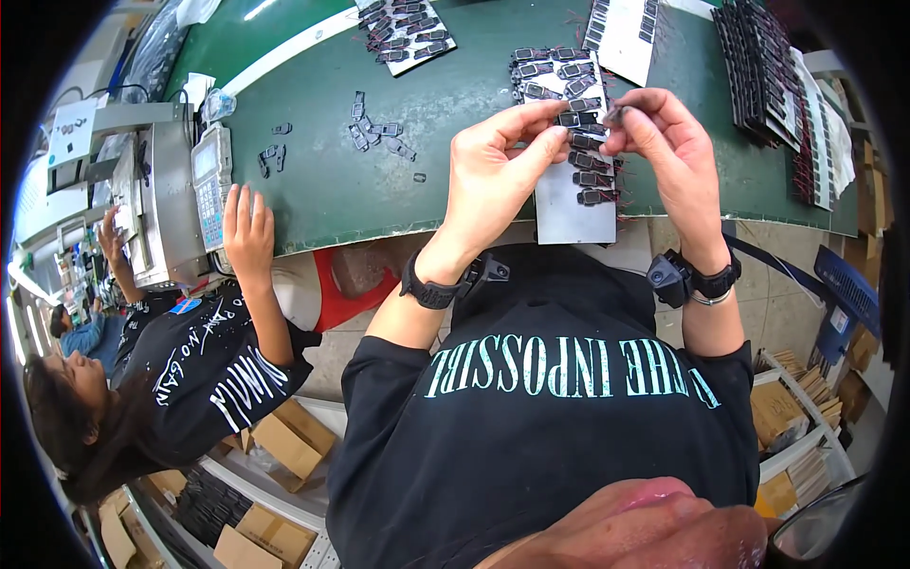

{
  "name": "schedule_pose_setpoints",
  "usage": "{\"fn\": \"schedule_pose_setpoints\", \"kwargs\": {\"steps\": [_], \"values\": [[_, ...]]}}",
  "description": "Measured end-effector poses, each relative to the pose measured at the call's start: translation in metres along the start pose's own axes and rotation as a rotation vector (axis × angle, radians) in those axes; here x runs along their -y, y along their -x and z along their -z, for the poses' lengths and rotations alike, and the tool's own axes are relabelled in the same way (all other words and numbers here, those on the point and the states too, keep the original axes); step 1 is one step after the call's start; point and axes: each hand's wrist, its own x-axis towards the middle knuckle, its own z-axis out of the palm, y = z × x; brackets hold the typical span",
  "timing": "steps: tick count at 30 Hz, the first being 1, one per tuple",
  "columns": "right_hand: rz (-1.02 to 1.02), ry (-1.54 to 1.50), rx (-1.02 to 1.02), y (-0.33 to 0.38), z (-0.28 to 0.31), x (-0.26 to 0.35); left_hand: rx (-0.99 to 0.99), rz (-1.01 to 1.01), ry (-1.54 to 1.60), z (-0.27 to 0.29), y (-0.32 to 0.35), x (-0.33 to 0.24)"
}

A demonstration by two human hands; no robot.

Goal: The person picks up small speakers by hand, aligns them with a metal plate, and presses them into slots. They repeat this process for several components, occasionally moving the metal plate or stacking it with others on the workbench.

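A white board [574, 226] lies before me at the table's near edge, bearing rows of small black rectangular modules [591, 178] with thin red wires at their right ends. My left hand [504, 159] has thumb and forefinger closed on the left end of one small black module [580, 119] over the board. At that module's right side, my right hand [668, 142] pinches with thumb and forefinger; what sits between those fingertips is dark and too small to name. Both wrists rest above the near edge of the green table [455, 194].
Loose black modules [362, 128] are scattered left of my hands. More loaded boards [406, 36] lie farther back, with a stack of them [758, 76] at the right. A co-worker's hand [248, 232] is beside a keypad machine [210, 180]. A blue device [844, 294] stands right.
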Motion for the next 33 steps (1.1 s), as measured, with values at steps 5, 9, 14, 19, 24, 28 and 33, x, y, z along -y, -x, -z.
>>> {"fn": "schedule_pose_setpoints", "kwargs": {"steps": [5,9,14,19,24,28,33], "values": [[-0.075,-0.083,0.074,0.006,0.013,0.007,-0.016,0.004,0.04,0.0,0.002,-0.001],[-0.083,-0.11,0.028,0.009,0.001,0.006,-0.015,0.0,0.027,-0.002,0.003,-0.001],[0.017,0.042,-0.005,0.008,-0.011,0.004,-0.012,-0.035,-0.034,-0.001,0.004,0.008],[0.104,0.182,-0.007,0.008,-0.016,-0.004,0.005,-0.029,-0.071,-0.004,0.006,0.006],[0.057,0.241,-0.014,0.007,-0.018,-0.004,-0.004,-0.027,-0.112,-0.004,0.007,0.009],[0.003,0.257,-0.007,0.004,-0.017,-0.006,-0.03,-0.041,-0.072,-0.002,0.007,0.011],[0.018,0.171,0.038,0.001,-0.015,-0.01,-0.014,-0.034,-0.06,-0.002,0.009,0.008]]}}
